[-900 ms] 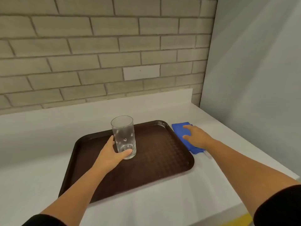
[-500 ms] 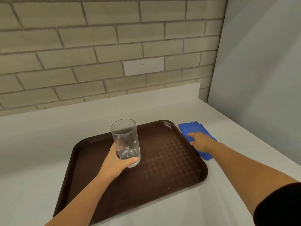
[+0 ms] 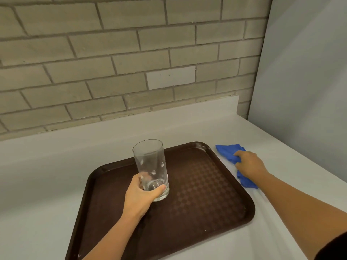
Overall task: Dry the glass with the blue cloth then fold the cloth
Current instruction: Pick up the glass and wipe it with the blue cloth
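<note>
left hand (image 3: 139,197): nearest thing to me, wrapped low around the glass (image 3: 151,168), thumb across the front near the base and fingers round the back. Clamped on it for sure. Gripping that low leaves the upper walls and the rim free, which I reckon is the point if a cloth has to get in there.

glass: upright with a slight tilt, mouth up, looks lifted just clear of the tray (image 3: 197,194), though I can't say for certain the base isn't touching. Few droplets showing on the wall, so it reads as wet to me, drying not started.

tray: brown, textured, sitting flat on the white bench (image 3: 47,175). Nothing else on it that I can see.

right hand (image 3: 249,166): reaching out past the tray's right edge, pressed down on the blue cloth (image 3: 228,152), fingers curled into the fabric and bunching it. Closing on it, but the cloth looks to be on the bench, not lifted.

blue cloth: rumpled on the bench just right of the tray's far right corner, one end poking out far of the fingers, the other trailing near under the wrist.

my guess at the step: gather cloth, bring it to the glass. Folding comes way later.

far side: brick wall (image 3: 112,62) behind, plain panel on the right.
</note>
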`<move>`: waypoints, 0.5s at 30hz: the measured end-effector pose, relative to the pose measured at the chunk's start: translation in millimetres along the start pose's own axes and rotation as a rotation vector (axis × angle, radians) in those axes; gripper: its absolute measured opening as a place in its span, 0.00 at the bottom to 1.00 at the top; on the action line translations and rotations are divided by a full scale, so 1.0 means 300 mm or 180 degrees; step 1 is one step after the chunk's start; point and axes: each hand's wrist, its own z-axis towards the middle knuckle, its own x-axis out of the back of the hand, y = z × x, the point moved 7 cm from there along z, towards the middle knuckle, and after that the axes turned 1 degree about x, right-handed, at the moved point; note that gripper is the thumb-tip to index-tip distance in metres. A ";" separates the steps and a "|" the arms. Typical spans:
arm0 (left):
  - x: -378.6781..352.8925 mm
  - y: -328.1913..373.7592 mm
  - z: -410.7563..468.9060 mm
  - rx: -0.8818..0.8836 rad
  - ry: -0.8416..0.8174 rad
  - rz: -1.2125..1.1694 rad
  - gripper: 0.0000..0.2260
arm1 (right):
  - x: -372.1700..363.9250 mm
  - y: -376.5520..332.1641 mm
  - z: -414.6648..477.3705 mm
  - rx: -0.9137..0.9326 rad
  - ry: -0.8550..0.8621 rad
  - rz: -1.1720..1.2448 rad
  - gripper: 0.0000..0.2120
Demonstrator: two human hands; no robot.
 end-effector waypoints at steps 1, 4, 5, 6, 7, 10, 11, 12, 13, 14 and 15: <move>0.002 0.014 0.004 0.0019 0.0059 -0.0050 0.24 | 0.026 -0.003 0.004 -0.0081 0.0160 0.0450 0.13; 0.000 0.071 0.026 0.0081 0.0170 -0.0288 0.18 | 0.099 -0.075 0.021 -0.0070 0.0396 0.1592 0.12; -0.009 0.098 0.035 0.0150 0.0103 -0.0441 0.17 | 0.119 -0.118 0.020 -0.0074 0.0364 0.2004 0.12; -0.024 0.125 0.046 0.0220 -0.0027 -0.0764 0.16 | 0.137 -0.170 0.016 -0.0044 0.0294 0.2457 0.11; -0.042 0.157 0.052 0.0322 -0.0192 -0.1194 0.14 | 0.158 -0.229 0.007 0.0035 0.0214 0.2889 0.11; -0.092 0.269 0.052 0.0524 -0.0689 -0.2157 0.11 | 0.243 -0.412 -0.070 0.0504 0.0148 0.3783 0.12; -0.101 0.307 0.047 0.0518 -0.0828 -0.2263 0.12 | 0.276 -0.466 -0.111 0.0759 0.0238 0.3879 0.15; -0.110 0.342 0.039 0.0465 -0.0989 -0.2330 0.14 | 0.309 -0.516 -0.163 0.1062 0.0353 0.3829 0.17; -0.116 0.378 0.027 0.0404 -0.1154 -0.2384 0.15 | 0.329 -0.562 -0.223 0.1391 0.0437 0.3642 0.20; -0.120 0.408 0.014 0.0298 -0.1315 -0.2392 0.15 | 0.335 -0.604 -0.283 0.1727 0.0481 0.3362 0.20; -0.119 0.435 -0.005 0.0232 -0.1446 -0.2396 0.14 | 0.328 -0.639 -0.342 0.2033 0.0505 0.3026 0.19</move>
